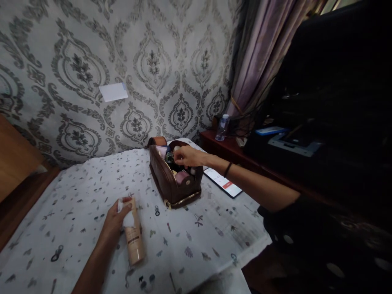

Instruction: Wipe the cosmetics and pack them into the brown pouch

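While the left hand (118, 216) grips a tan tube (134, 237) with white cloth (128, 218), bare surface (76, 212) lies around it. Right hand (188, 156) pinches a small item in the open brown pouch (171, 183), near the far edge.

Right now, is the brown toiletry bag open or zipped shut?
Open. The brown toiletry bag gapes at the top, bottles and a pink item show inside, and the right hand reaches into its mouth.

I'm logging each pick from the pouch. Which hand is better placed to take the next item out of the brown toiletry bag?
Right. The right hand is already over the open brown toiletry bag, fingers at its contents. The left hand is busy, holding a beige tube on the tablecloth, apart from the bag.
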